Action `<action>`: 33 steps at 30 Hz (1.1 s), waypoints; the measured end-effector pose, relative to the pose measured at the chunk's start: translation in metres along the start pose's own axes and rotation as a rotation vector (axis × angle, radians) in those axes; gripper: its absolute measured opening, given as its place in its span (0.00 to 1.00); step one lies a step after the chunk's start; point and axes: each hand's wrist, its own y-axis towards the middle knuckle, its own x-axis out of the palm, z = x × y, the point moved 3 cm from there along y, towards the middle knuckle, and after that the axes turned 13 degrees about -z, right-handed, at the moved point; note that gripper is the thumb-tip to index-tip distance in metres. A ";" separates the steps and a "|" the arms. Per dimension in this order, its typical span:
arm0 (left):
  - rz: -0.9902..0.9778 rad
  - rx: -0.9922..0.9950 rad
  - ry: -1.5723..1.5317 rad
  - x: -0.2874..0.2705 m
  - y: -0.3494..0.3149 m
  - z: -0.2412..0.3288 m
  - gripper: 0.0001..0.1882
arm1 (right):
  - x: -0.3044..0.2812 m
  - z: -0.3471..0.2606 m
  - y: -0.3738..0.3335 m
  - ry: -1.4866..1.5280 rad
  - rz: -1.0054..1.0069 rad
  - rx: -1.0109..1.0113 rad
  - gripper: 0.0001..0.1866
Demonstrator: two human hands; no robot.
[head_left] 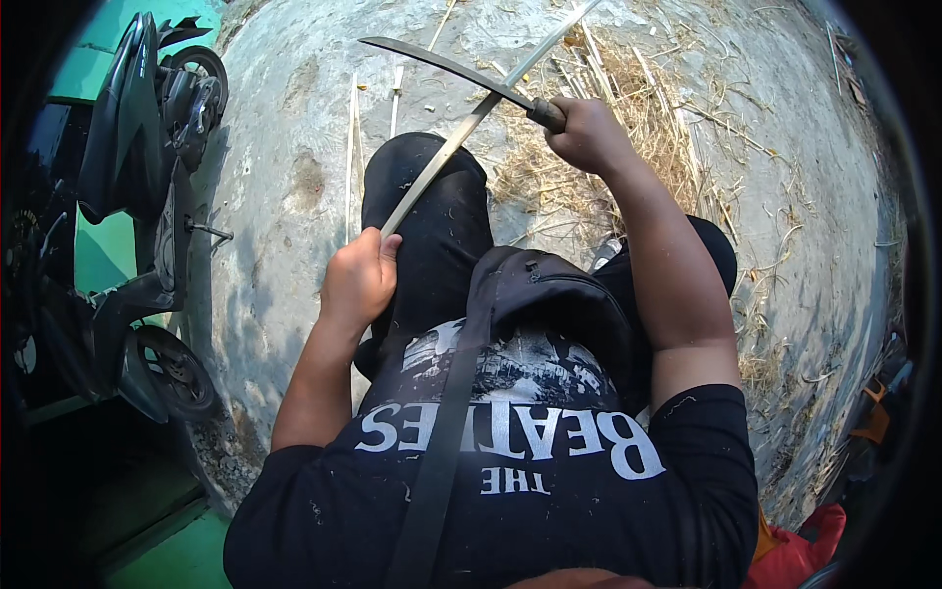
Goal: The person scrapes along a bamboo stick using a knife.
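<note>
The left hand (358, 280) is closed round the near end of a long bamboo strip (471, 123) slanting up over the knee, the right hand (589, 133) clenched on a knife (442, 64) whose blade crosses it mid-length — shaving looks partway done, with shavings (608, 108) already heaped beyond and more strip left.
</note>
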 end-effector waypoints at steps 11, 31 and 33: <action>-0.097 -0.057 0.053 -0.009 -0.018 -0.003 0.22 | 0.011 -0.021 -0.010 -0.217 -0.038 -0.137 0.08; -0.043 -0.073 -0.101 0.001 -0.029 -0.010 0.22 | -0.019 0.006 -0.012 -0.025 0.034 0.126 0.09; -0.041 -0.059 -0.143 0.003 -0.036 -0.010 0.22 | -0.006 -0.022 -0.021 -0.191 -0.045 -0.051 0.09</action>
